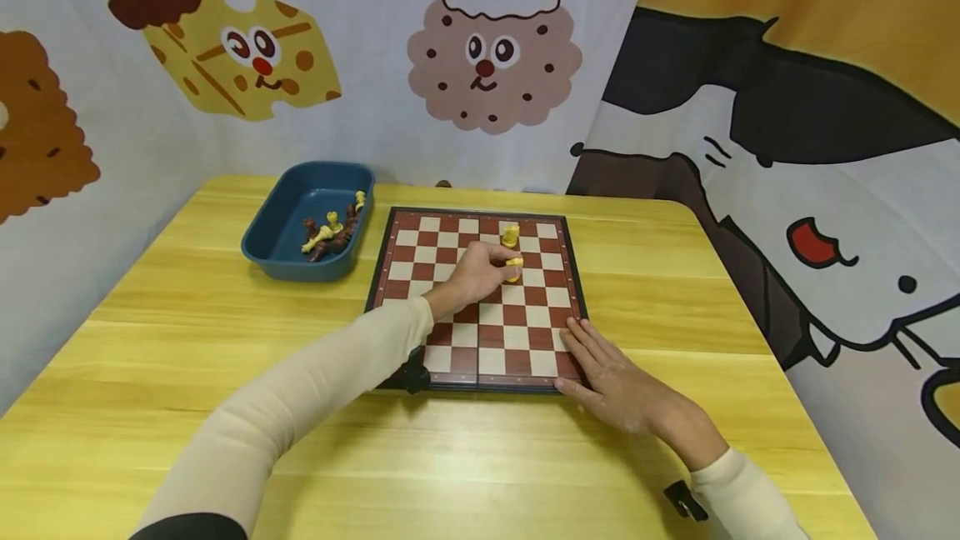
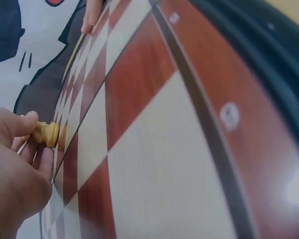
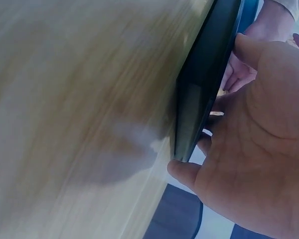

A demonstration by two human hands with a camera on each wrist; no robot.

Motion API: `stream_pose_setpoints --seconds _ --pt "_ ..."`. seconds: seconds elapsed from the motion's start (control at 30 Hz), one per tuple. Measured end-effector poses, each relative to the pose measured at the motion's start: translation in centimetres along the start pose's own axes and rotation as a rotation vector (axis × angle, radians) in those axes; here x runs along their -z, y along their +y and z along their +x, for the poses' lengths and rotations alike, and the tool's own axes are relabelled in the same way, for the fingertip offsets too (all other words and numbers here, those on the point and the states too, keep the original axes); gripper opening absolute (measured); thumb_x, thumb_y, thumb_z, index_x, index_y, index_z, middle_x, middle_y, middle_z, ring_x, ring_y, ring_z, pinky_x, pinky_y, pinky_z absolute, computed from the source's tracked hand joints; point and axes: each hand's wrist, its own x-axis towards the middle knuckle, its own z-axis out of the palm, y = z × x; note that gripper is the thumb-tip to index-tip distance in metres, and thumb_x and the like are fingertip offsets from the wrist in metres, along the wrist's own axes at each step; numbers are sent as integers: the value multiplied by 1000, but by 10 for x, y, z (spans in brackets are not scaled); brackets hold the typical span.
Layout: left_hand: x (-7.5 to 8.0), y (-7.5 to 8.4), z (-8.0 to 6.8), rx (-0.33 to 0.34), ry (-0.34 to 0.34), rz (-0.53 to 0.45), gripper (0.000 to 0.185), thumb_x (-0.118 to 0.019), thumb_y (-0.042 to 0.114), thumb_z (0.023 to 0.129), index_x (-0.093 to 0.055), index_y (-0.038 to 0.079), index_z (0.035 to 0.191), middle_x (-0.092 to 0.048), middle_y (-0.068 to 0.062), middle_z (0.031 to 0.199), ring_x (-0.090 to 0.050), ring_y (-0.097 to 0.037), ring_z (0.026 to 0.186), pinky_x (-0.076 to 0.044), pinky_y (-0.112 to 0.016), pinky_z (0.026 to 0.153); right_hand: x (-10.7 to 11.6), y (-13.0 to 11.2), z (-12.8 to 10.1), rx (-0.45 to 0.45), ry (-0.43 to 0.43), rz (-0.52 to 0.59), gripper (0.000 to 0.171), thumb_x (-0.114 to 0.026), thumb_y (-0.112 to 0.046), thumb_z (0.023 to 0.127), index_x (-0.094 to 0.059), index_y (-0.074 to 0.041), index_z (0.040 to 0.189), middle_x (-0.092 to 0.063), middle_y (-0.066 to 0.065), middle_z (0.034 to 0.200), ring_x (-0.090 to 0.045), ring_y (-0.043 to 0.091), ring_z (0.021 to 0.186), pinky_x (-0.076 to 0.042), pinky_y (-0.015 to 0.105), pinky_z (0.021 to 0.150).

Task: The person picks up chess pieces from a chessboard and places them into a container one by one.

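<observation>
My left hand (image 1: 477, 273) reaches over the chessboard (image 1: 536, 294) and pinches a yellow chess piece (image 1: 514, 268) between thumb and fingers. In the left wrist view, the piece's round base (image 2: 51, 134) is right at the board's surface, and the hand hides its top. Just beyond it, another yellow chess piece (image 1: 510, 236) stands upright on the board. My right hand (image 1: 611, 377) rests at the board's near right corner, fingers extended over the border. From the right wrist view, its thumb and fingertips lie along the dark board edge (image 3: 207, 74).
A blue plastic bin (image 1: 300, 270) stands left of the board, with several yellow and brown chess pieces (image 1: 330, 232) heaped at its right side. The wooden table (image 1: 480, 457) ends at a cartoon-printed curtain (image 1: 360, 132) behind and at both sides.
</observation>
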Motion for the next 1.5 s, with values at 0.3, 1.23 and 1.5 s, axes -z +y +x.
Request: stream_pose_setpoints --seconds 0.3,1.23,1.5 --pt "1 -2 -1 -83 24 16 24 -74 9 96 -75 0 118 -70 -9 117 -64 -21 107 -56 -30 84 -5 4 3 -26 -15 -22 83 -38 -59 106 -14 -4 163 -3 13 169 1 32 154 -14 56 120" --pt "12 8 -6 5 48 -128 26 -70 7 98 -72 -2 122 -69 -13 119 -66 -23 106 -58 -30 84 -1 -2 -1 -18 -6 -11 80 -43 -53 107 -18 -1 162 -8 18 168 -4 37 153 -16 61 118" --pt "29 8 -9 31 119 -130 26 -72 9 97 -73 2 123 -71 -8 116 -66 -21 103 -57 -39 87 -5 4 0 -2 4 -33 81 -40 -57 107 -18 -1 162 -8 16 169 -3 35 153 -16 60 119"
